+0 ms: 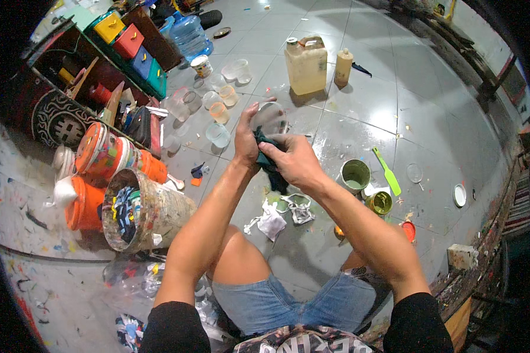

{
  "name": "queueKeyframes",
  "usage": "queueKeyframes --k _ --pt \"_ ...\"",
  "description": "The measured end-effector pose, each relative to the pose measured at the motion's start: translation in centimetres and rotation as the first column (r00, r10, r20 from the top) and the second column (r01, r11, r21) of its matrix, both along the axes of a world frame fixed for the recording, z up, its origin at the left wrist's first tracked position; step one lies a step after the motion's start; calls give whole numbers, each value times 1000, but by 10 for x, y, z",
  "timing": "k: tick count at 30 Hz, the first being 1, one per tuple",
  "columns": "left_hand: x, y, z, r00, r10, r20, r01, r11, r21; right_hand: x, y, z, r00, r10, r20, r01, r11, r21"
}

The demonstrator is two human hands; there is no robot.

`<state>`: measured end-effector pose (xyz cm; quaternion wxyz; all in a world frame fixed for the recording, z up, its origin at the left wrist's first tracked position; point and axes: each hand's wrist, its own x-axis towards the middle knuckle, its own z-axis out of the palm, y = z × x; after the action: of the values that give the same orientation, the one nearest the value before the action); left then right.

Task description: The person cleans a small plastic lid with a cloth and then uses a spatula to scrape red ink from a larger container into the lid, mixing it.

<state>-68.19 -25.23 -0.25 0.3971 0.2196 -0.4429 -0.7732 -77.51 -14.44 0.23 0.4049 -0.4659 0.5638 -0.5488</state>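
Observation:
In front of me, above the floor, my left hand is closed around a clear round plastic cup. My right hand grips a dark green cloth, pressing it against the cup's near side. A loose end of the cloth hangs below my fingers. Part of the cup is hidden behind my hands and the cloth. On the tiles below lie crumpled white rags. To the right of them stand a greenish tin and a smaller can of olive-green liquid.
Several clear cups stand to the left. Farther off are a yellowish jerrycan and a squat bottle. A paint-stained bucket of rags sits left of my knee. On the right lie a green spatula and a white lid.

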Motion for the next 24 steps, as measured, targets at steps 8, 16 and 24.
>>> queueKeyframes --k 8,16,24 --pt "-29 16 -10 990 -5 -141 30 984 173 -32 3 -29 657 -323 -681 236 946 -220" --pt "-18 24 -3 993 26 -115 -4 983 182 -15 10 -16 573 -368 -733 63 911 -408" --pt "-14 24 2 996 33 -84 -13 974 224 -25 2 -16 475 -387 -790 -130 857 -498"
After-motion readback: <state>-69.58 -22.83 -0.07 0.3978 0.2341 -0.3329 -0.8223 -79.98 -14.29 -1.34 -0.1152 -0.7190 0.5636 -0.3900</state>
